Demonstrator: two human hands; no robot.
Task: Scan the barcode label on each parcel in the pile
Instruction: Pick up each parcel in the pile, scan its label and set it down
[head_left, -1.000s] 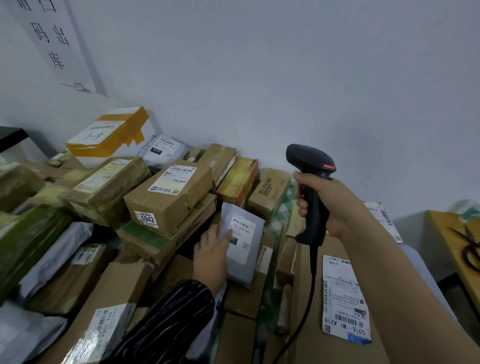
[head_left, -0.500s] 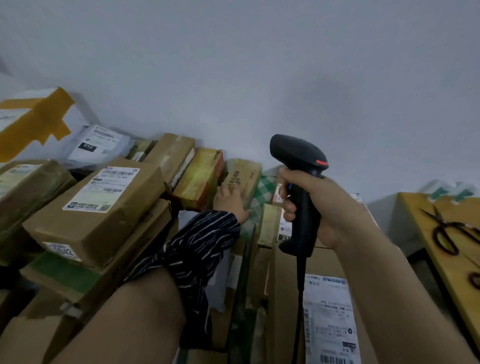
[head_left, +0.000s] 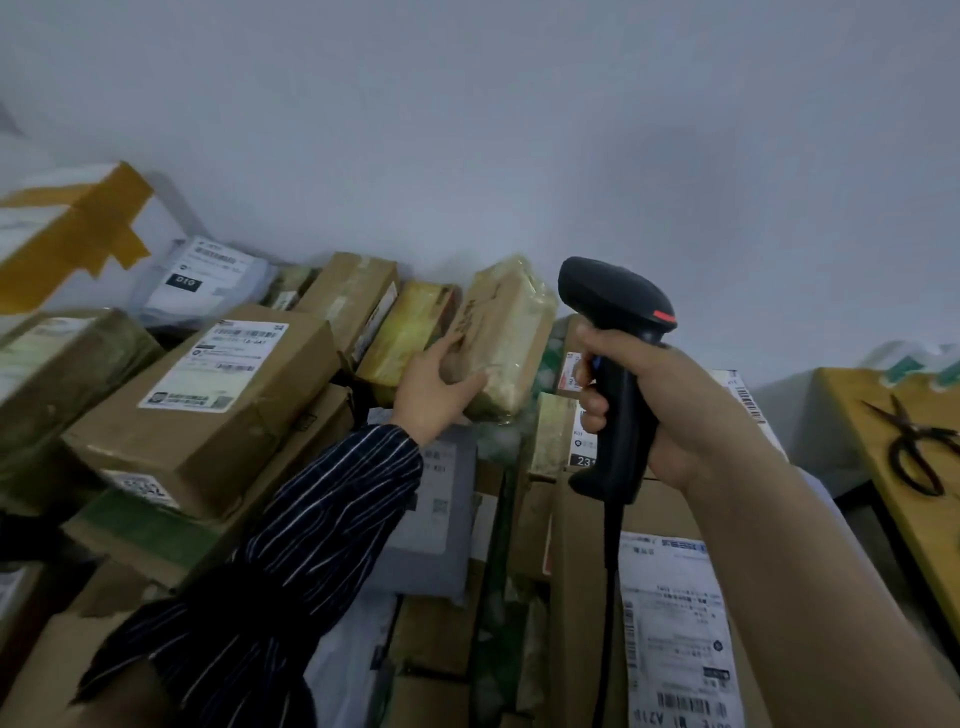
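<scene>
**Most of the pile left, and no scan I can confirm**

At the far left, the white box with yellow tape, the grey mailer and the big carton with its label facing up all lie in the pile. Nothing on them tells me whether they have been read, so I judge most of the job is ahead.

In the middle, the left hand grips the near end of a small tape-wrapped parcel at the back of the pile, close to the wall. The parcel is tilted up. The face toward me carries dark print but no barcode label that I can see, so I expect it needs turning.

Just right of it, the right hand is clamped round the handle of the scanner, which is raised over the parcels and clear of the small one. Below it a long carton shows a white label. At the far right, scissors lie on the yellow worktop.

The pile runs off the left and bottom edges. The striped sleeve covers the parcels beneath it, and most of the print is blurred. The scanner's window points away from me, so I cannot tell whether it is firing.
</scene>
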